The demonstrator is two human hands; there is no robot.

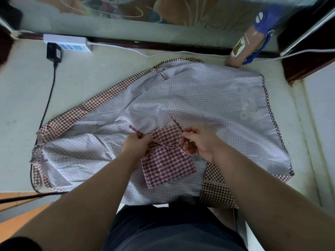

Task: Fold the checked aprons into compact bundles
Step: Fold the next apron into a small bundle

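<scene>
Frame centre: the folded bundle (167, 163) lies between the left hand (138, 144) and the right hand (199, 142), equally near each. Both hands' fingers (188, 137) pinch the tie strap (136, 131) crossing its upper half.

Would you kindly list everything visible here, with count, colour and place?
folded bundle: one, dark red check, on the spread apron between the hands
spread apron: one, pale lilac check with red-checked border, flat across the table
ties: two, red check, one in each hand
power strip: one, white, far left of table
adapter: one, black, at the power strip
bottle: one, brown with blue lid, far right
table: one, off-white, under everything
left hand: one, grips a tie
right hand: one, pinches a tie
</scene>
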